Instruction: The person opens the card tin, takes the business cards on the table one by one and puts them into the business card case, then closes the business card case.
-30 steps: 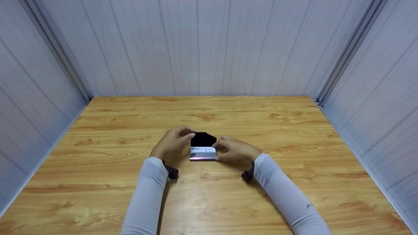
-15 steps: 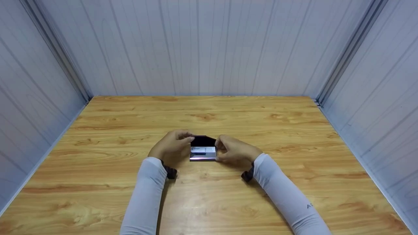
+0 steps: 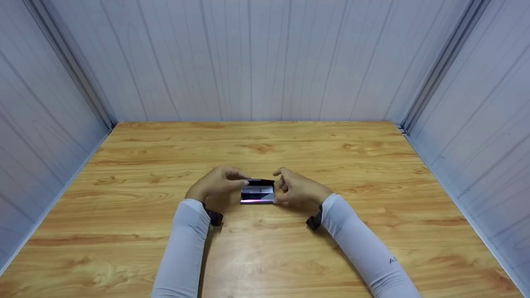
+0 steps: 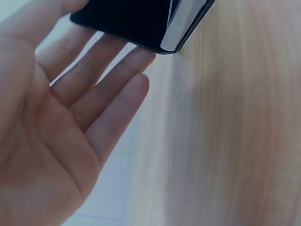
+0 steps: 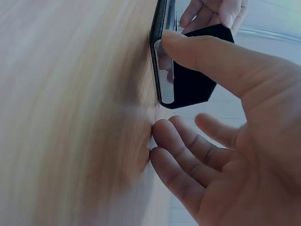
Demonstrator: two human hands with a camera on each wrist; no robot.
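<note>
A business card case (image 3: 257,201) lies on the table between my hands, its dark lid (image 4: 122,21) raised and leaning toward the metal base. A printed white card (image 3: 257,190) shows inside. My left hand (image 3: 219,182) pinches the lid's left edge, thumb on the inner face and fingertips behind. My right hand (image 3: 300,188) rests at the case's right side. Its thumb (image 5: 207,54) presses the metal end, while the other fingers are loosely bent below, apart from the case, with some fingertips at the tabletop.
The wood-grain table (image 3: 265,252) stretches around both arms. White panelled walls (image 3: 265,62) stand behind it and along both sides. Black wrist cameras (image 3: 314,221) sit under the wrists, below the light sleeves.
The lid has tilted down toward the base, with my left hand moving along with it. My right index finger has lifted off the lid's right side, while the right thumb stays at the case.
</note>
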